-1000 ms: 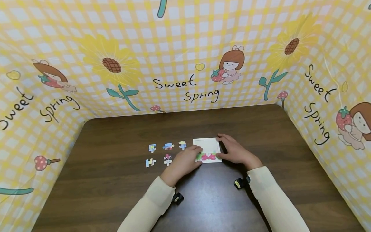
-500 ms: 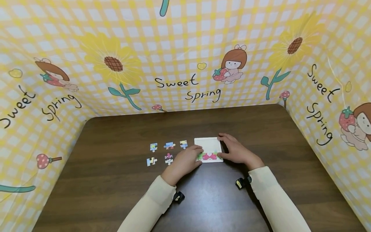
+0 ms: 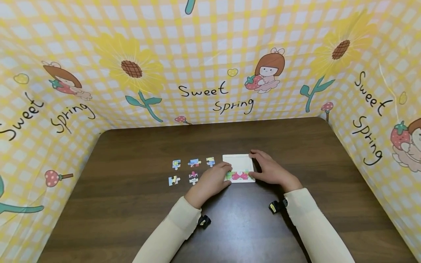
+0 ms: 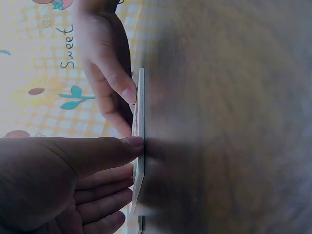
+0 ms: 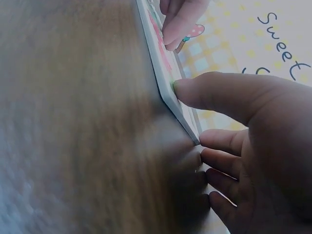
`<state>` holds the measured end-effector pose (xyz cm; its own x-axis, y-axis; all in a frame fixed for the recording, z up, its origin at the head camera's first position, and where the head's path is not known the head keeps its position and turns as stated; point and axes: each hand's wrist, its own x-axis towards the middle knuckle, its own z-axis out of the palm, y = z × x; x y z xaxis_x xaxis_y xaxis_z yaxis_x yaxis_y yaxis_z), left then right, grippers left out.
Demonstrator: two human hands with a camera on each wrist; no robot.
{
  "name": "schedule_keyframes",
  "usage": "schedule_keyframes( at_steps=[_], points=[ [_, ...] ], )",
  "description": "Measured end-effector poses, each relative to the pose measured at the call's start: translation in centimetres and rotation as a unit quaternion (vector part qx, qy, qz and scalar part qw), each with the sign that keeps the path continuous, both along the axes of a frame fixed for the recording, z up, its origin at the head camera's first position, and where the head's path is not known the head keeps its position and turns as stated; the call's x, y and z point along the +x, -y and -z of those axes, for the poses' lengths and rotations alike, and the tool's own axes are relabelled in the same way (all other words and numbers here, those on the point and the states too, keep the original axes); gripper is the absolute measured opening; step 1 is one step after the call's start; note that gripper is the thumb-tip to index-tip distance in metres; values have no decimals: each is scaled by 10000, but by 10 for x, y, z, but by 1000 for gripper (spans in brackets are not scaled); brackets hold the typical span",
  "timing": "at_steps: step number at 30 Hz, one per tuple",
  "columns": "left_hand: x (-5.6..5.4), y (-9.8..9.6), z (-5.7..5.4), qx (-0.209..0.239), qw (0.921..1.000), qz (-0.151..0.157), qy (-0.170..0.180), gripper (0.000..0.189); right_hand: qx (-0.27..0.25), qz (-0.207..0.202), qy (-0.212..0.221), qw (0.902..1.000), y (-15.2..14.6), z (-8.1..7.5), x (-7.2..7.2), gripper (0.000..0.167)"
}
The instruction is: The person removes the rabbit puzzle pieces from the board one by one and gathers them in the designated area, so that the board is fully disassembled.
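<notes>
A white square puzzle tray [image 3: 238, 160] lies on the table, its near part filled with pink and green pieces and its far part bare white. My left hand [image 3: 212, 179] rests at the tray's left side. In the left wrist view its thumb [image 4: 109, 152] touches the near edge, the other fingers loosely bent. At the right side is my right hand [image 3: 271, 170], thumb on the near right part and fingers at the far right corner. The right wrist view shows that thumb [image 5: 209, 92] against the tray's rim [image 5: 165, 90], fingers spread along the edge.
Left of the tray lie several loose jigsaw pieces in two rows, among them a blue-and-red one [image 3: 194, 162] and one with a face [image 3: 193, 178]. Yellow checked cloth [image 3: 197, 44] surrounds the brown table [image 3: 131, 204] at the back and sides.
The head view has shifted slightly, so everything sits a little farther right and higher in it. Both hands keep their places on the tray, and the loose pieces lie as before.
</notes>
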<state>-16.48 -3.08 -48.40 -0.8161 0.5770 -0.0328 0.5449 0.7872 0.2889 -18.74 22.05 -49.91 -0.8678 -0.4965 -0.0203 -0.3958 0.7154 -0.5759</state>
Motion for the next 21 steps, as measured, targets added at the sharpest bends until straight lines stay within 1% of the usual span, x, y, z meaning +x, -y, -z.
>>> schedule_keyframes(
  at_steps=[4, 10, 21],
  points=[
    [0, 0, 0, 94, 9999, -49, 40, 45, 68, 116, -48, 9999, 4, 0, 2, 69],
    [1, 0, -1, 117, 9999, -108, 50, 44, 324, 356, -82, 9988, 11, 1, 2, 74],
    [2, 1, -1, 173, 9998, -106, 75, 43, 445, 443, -191, 9978, 16, 1, 4, 79]
  ],
)
